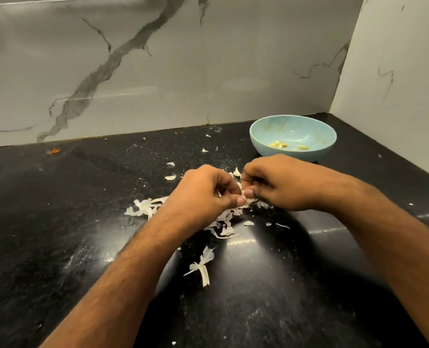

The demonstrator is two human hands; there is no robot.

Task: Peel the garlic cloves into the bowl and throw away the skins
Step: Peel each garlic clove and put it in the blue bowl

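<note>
— Where do your hands sit?
— Your left hand [203, 192] and right hand [278, 183] meet at the frame's centre, thumbs touching around a garlic clove [243, 194], above a heap of skins [223, 222] on the counter [57, 222].
— And the bowl [263, 146]?
— Just behind your right hand, right of centre, near the wall [158, 71], with peeled cloves [278, 144] in it. One more skin [203, 264] lies lower, between your forearms.

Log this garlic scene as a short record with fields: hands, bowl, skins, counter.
left hand: left hand pinches a small clove, mostly hidden
right hand: right hand pinches the same clove from the other side
bowl: blue bowl behind the hands by the wall, a few peeled cloves inside
skins: skins scattered on the counter under and around the hands
counter: black counter, speckled, in a corner
</note>
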